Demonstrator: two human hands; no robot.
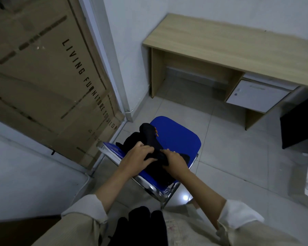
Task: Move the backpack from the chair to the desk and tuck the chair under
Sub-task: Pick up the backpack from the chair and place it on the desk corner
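A black backpack (149, 137) with a small orange tag lies on the blue seat of a chrome-framed chair (180, 135) in the middle of the view. My left hand (137, 158) and my right hand (174, 160) both grip the bag's near upper edge, fingers curled into the fabric. The bag still rests on the seat. The wooden desk (229, 43) stands beyond the chair at the upper right, against the white wall, with an open knee space beneath its top.
A white drawer unit (256, 96) hangs under the desk's right side. A large cardboard furniture box (43, 77) leans against the wall at left, close to the chair. A dark panel (300, 121) stands at the right edge. Grey tiled floor lies between chair and desk.
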